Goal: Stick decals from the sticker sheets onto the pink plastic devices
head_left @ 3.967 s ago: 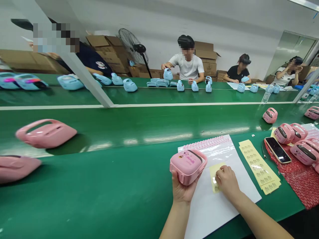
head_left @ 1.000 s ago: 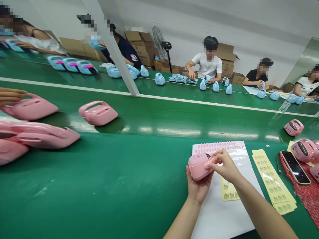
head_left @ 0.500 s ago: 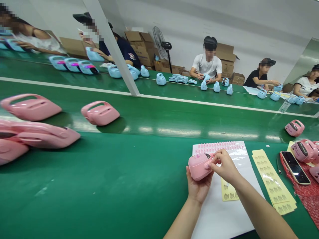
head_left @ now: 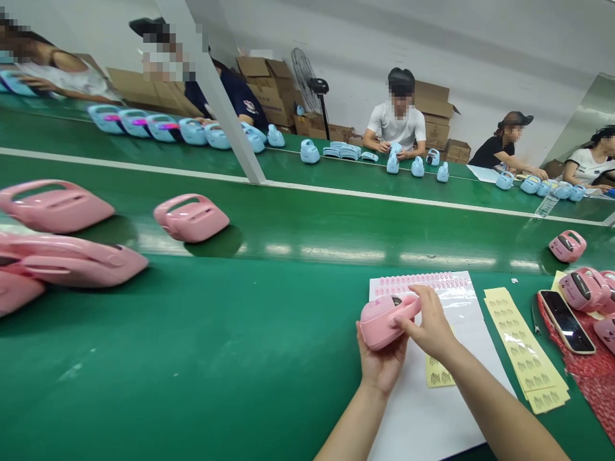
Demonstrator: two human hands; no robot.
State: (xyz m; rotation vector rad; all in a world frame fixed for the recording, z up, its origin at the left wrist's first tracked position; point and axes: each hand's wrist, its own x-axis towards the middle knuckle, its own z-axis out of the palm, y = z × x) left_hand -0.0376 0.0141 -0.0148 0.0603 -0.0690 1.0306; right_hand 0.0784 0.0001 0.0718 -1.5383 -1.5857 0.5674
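My left hand [head_left: 383, 368] cups a small pink plastic device [head_left: 378, 328] with a carry handle from below, holding it tilted above a white sheet [head_left: 418, 416]. With my right hand [head_left: 435, 328] I hold the handle side, thumb by the round pivot and fingers bent over the handle's far end. A dark window shows partly beside the handle. Under my right wrist lies a yellow label sheet [head_left: 438, 372], partly hidden. Rows of small pink oval stickers [head_left: 416, 282] run along the top of the white sheet.
Yellow label strips [head_left: 519, 346], a phone [head_left: 567, 320] on red wrap [head_left: 593, 384] and more pink devices [head_left: 583, 288] lie to the right. Other pink devices [head_left: 192, 218] stand left. Across the green belt [head_left: 327, 224], co-workers handle blue devices [head_left: 310, 152]. A slanted post [head_left: 216, 89] rises there.
The pink device has turned slightly in my hands, with more of its handle showing. My right fingers have straightened and spread a little. Across the belt, co-workers have set down blue devices.
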